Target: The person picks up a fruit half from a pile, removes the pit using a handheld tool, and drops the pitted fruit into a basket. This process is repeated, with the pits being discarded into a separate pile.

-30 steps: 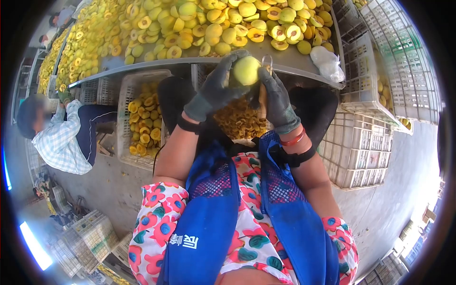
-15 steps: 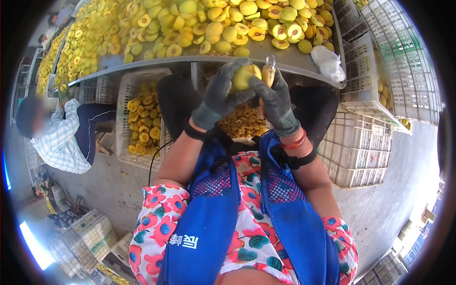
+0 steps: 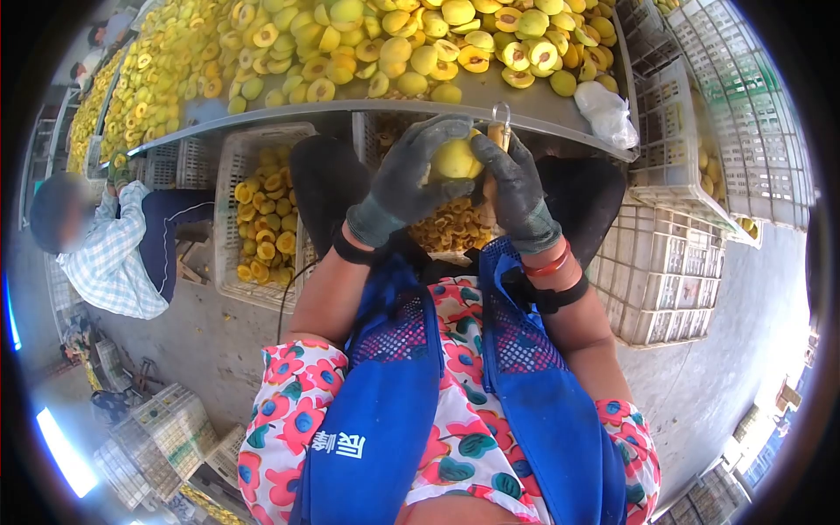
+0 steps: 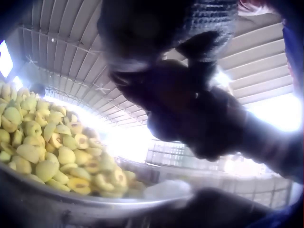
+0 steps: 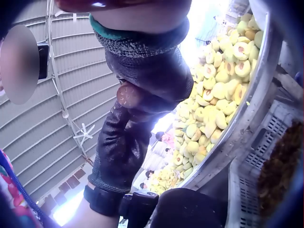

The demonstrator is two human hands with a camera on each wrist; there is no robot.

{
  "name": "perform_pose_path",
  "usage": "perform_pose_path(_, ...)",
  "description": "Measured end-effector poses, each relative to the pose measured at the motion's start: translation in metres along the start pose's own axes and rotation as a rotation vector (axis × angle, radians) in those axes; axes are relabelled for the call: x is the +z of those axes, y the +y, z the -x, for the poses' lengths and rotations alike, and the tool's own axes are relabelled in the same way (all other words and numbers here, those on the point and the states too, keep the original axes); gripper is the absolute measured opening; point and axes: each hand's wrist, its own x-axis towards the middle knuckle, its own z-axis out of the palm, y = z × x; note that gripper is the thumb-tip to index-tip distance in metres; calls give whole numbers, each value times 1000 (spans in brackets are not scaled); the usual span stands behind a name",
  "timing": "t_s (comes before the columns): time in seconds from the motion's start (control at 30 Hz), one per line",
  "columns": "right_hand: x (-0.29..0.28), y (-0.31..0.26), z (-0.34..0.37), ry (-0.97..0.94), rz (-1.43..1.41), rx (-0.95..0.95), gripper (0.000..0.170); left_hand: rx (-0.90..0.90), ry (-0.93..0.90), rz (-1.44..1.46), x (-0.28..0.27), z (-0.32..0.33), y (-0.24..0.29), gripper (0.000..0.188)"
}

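Note:
My gloved left hand (image 3: 402, 179) holds a yellow-green peach (image 3: 457, 161), its fingers curled round the fruit's far and left sides. Against the peach's right side lies the thumb of my gloved right hand (image 3: 518, 192). That hand grips a wooden-handled tool (image 3: 498, 133) with a metal loop sticking up at its top. In the right wrist view the round end of the wooden handle (image 5: 128, 96) pokes out of the fist. Both hands are dark and backlit in the left wrist view, where the peach is hidden.
Halved peaches (image 3: 420, 57) are heaped on a metal-edged table ahead, beside a crumpled plastic bag (image 3: 605, 114). Below the hands sits a crate of brown-yellow scraps (image 3: 451, 226). A crate of peach halves (image 3: 265, 219) stands left, stacked crates (image 3: 656, 276) right. Another person (image 3: 122, 245) sits at left.
Both hands have come down slightly towards the body, away from the table edge, with the peach and tool. The peach has turned in the left hand.

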Motion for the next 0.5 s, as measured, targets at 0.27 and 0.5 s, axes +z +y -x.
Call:
perform_pose_path(0.27, 0, -7, 4, -24, 91, -15, 26, -24, 133, 100, 10, 9, -2, 55)
perform_pose_path(0.5, 0, -1, 7, 31, 53, 169, 30, -342, 471, 721, -8, 9, -13, 54)
